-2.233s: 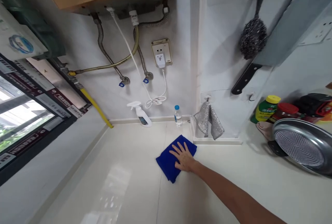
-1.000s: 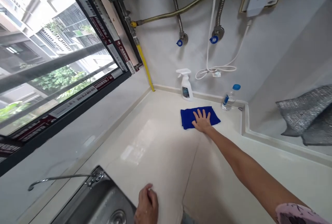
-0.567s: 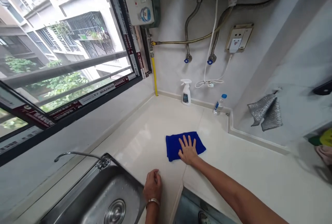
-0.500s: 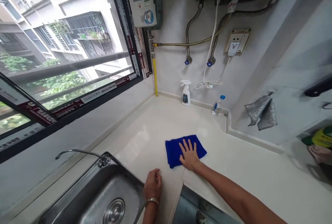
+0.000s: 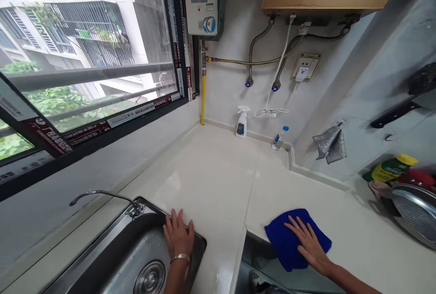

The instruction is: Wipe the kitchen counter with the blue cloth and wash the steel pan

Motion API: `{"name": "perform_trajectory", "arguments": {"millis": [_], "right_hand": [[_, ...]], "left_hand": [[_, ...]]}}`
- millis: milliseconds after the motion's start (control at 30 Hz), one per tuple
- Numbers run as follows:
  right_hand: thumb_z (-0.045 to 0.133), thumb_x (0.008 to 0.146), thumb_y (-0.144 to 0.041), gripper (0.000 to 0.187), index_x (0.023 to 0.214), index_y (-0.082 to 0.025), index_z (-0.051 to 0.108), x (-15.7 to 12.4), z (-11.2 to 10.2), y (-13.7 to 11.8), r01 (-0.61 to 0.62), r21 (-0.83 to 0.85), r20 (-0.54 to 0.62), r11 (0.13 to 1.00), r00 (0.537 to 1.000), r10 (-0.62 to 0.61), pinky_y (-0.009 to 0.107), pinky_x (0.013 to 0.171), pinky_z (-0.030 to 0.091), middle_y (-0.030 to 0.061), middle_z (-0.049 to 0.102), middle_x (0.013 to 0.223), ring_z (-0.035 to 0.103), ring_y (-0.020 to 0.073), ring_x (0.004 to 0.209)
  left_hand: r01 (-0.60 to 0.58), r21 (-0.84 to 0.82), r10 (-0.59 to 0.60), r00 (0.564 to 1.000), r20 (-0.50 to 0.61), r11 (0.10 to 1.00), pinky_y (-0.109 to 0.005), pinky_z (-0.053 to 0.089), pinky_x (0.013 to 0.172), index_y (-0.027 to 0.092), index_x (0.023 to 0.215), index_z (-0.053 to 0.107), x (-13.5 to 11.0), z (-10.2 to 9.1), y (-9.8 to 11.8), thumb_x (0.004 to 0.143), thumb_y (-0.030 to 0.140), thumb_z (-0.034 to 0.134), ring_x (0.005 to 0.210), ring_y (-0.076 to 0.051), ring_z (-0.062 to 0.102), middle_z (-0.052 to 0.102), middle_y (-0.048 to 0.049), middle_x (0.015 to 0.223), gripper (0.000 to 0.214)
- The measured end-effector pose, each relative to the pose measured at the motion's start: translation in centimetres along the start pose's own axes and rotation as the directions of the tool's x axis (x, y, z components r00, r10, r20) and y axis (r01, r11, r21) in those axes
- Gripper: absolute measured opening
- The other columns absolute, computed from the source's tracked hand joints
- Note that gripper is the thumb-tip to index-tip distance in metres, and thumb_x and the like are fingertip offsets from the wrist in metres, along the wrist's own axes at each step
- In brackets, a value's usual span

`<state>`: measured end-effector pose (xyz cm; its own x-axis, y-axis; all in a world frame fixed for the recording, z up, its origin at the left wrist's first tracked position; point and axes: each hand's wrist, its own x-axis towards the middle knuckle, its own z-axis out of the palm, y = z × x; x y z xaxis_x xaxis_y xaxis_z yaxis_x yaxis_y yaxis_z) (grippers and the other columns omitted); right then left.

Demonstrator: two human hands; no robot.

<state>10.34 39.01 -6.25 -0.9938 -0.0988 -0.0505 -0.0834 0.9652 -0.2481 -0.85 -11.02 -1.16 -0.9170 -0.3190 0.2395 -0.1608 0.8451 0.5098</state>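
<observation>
My right hand (image 5: 308, 244) lies flat with fingers spread on a blue cloth (image 5: 284, 239), which sits at the near edge of the pale countertop (image 5: 218, 171). My left hand (image 5: 177, 236) rests open on the right rim of the steel sink (image 5: 136, 257), fingers stretched over the edge. A bracelet shows on that wrist. Neither hand grips anything.
A tap (image 5: 102, 196) curves over the sink. At the back wall stand a white spray bottle (image 5: 241, 123) and a small water bottle (image 5: 278, 138). A grey cloth (image 5: 329, 144) hangs on the right wall. Jars (image 5: 391, 169) and a metal pan (image 5: 417, 210) sit far right. A window (image 5: 85, 71) fills the left.
My right hand has slid the blue cloth back from the middle of the counter to its near edge. My left hand has moved from the counter onto the sink rim and opened.
</observation>
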Motion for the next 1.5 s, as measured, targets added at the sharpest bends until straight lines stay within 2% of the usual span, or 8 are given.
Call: {"name": "perform_trajectory", "arguments": {"millis": [133, 233, 367, 533, 800, 1067, 1333, 1500], "right_hand": [[0.030, 0.095, -0.050, 0.058, 0.147, -0.032, 0.048, 3.0, 1.3, -4.1, -0.245, -0.044, -0.085, 0.969, 0.967, 0.240, 0.066, 0.122, 0.018, 0.0032, 0.032, 0.164, 0.020, 0.0324, 0.154], [0.037, 0.095, -0.052, 0.060, 0.147, -0.023, 0.048, 7.1, 1.0, -9.4, -0.148, -0.098, -0.097, 0.984, 0.986, 0.139, 0.066, 0.122, 0.018, 0.0092, 0.029, 0.165, 0.018, 0.0351, 0.154], [0.045, 0.093, -0.038, 0.059, 0.149, -0.020, 0.046, 12.2, -0.1, -16.6, 0.097, -0.106, -0.031, 0.990, 0.994, -0.101, 0.066, 0.122, 0.012, 0.0112, 0.023, 0.167, 0.012, 0.0367, 0.155], [0.051, 0.090, -0.035, 0.065, 0.152, -0.020, 0.040, 16.7, -0.9, -23.6, 0.401, 0.016, 0.072, 0.916, 0.913, -0.401, 0.069, 0.122, 0.001, 0.0105, 0.011, 0.169, 0.003, 0.0392, 0.155], [0.047, 0.095, -0.046, 0.062, 0.151, -0.020, 0.040, 25.6, -2.5, -32.2, 0.584, 0.175, 0.136, 0.793, 0.783, -0.606, 0.066, 0.122, -0.003, 0.0108, 0.015, 0.169, -0.002, 0.0346, 0.156], [0.050, 0.092, -0.042, 0.058, 0.147, -0.023, 0.044, 33.7, -1.2, -38.0, 0.697, 0.246, 0.083, 0.673, 0.677, -0.731, 0.062, 0.123, -0.003, 0.0066, 0.026, 0.166, 0.007, 0.0327, 0.155], [0.045, 0.094, -0.045, 0.061, 0.150, -0.020, 0.041, 40.1, 0.5, -44.8, 0.577, 0.261, 0.047, 0.774, 0.793, -0.607, 0.063, 0.121, -0.008, 0.0106, 0.022, 0.167, 0.005, 0.0371, 0.155], [0.046, 0.094, -0.046, 0.060, 0.148, -0.020, 0.045, 39.3, 0.6, -44.0, 0.595, 0.312, 0.004, 0.741, 0.779, -0.627, 0.060, 0.122, -0.005, 0.0109, 0.028, 0.165, 0.009, 0.0357, 0.155]], "left_hand": [[0.365, -0.174, -0.360, 0.931, 0.061, 0.914, -0.064, 0.035, 0.116, 0.010, 0.146, 0.043, 0.8, 0.5, 1.3, 0.095, 0.039, 0.040, 0.147, -0.044, 0.032, 0.034, -0.0292, 0.156, 0.059], [0.447, -0.283, -0.466, 0.885, 0.000, 0.849, -0.062, 0.033, 0.119, 0.004, 0.150, 0.032, 1.4, 0.9, 2.9, 0.093, 0.035, 0.045, 0.150, -0.044, 0.026, 0.024, -0.0353, 0.158, 0.066], [0.361, -0.256, -0.410, 0.896, -0.169, 0.897, -0.067, 0.026, 0.121, 0.001, 0.151, 0.027, 2.2, 1.4, 4.6, 0.095, 0.033, 0.043, 0.154, -0.044, 0.012, 0.011, -0.0357, 0.163, 0.066], [0.168, -0.041, -0.173, 0.970, -0.170, 0.985, -0.064, 0.020, 0.125, 0.007, 0.142, 0.050, 2.7, 3.1, 4.8, 0.100, 0.029, 0.030, 0.150, -0.035, 0.032, 0.043, -0.0223, 0.156, 0.051], [0.273, -0.064, -0.280, 0.941, -0.187, 0.960, -0.062, 0.022, 0.125, 0.011, 0.142, 0.051, 2.8, 3.9, 4.8, 0.101, 0.033, 0.027, 0.149, -0.030, 0.034, 0.049, -0.0167, 0.153, 0.052], [0.334, 0.049, -0.327, 0.938, -0.115, 0.941, -0.060, 0.019, 0.127, 0.004, 0.148, 0.039, 2.2, 3.8, 4.6, 0.100, 0.032, 0.027, 0.151, -0.030, 0.031, 0.043, -0.0193, 0.157, 0.057], [0.334, 0.185, -0.334, 0.942, -0.030, 0.924, -0.065, 0.017, 0.126, 0.011, 0.148, 0.042, 2.0, 3.6, 4.3, 0.099, 0.029, 0.027, 0.154, -0.030, 0.024, 0.036, -0.0161, 0.162, 0.055], [0.333, 0.202, -0.335, 0.942, -0.023, 0.921, -0.064, 0.017, 0.127, 0.013, 0.149, 0.042, 2.0, 3.4, 4.1, 0.099, 0.029, 0.028, 0.154, -0.029, 0.023, 0.034, -0.0155, 0.162, 0.054]]}}
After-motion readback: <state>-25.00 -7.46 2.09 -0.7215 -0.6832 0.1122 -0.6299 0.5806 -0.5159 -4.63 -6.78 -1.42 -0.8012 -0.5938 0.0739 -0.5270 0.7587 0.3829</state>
